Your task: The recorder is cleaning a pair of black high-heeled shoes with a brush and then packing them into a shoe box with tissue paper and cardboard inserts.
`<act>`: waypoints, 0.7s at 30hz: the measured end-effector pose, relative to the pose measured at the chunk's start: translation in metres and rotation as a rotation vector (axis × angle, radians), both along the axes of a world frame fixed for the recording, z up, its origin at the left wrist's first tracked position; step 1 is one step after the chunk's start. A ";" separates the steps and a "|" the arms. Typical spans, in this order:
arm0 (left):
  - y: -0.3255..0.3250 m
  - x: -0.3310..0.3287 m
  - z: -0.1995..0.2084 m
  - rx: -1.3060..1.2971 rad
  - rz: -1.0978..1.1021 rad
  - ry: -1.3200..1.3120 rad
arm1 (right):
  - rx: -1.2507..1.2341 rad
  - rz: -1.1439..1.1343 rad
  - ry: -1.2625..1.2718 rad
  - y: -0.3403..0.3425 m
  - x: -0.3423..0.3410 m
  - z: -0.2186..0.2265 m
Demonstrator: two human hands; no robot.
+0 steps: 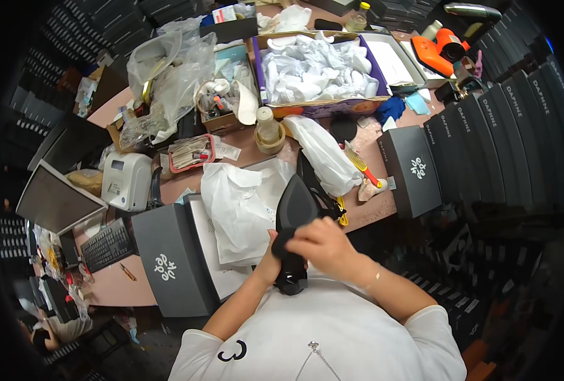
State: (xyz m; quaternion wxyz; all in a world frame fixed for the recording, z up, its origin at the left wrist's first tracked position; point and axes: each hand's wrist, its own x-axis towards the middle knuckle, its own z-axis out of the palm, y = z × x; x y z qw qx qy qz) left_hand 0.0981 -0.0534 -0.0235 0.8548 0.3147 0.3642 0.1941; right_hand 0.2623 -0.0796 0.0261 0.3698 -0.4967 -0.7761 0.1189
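A black shoe (296,206) is held sole up in front of my chest, its pointed toe away from me and its glossy heel end toward me. My left hand (269,265) is closed round the shoe's left side near the heel; the shoe hides some of its fingers. Over the middle of the sole, my right hand (325,246) pinches a dark rounded pad (283,242), which looks like a sponge. Beyond the shoe lies white tissue paper (237,203). A second black shoe (306,173) is partly covered by a white paper wrap (323,155).
An open grey shoebox (174,260) stands at left, near a keyboard (107,244), monitor (60,197) and label printer (126,181). Farther back are a glass bottle (268,127) and a carton (323,106) of crumpled paper. At right are a brush (362,164) and stacked shoeboxes (485,140).
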 end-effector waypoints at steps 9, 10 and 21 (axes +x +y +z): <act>-0.001 -0.004 0.001 0.255 -0.240 -0.201 | 0.044 -0.049 0.066 0.014 0.032 0.016; -0.001 -0.003 -0.005 0.115 -0.241 -0.163 | 0.054 -0.108 0.029 0.020 0.037 0.011; 0.004 -0.005 -0.016 0.105 -0.193 -0.131 | -0.056 -0.465 0.018 0.062 0.126 -0.080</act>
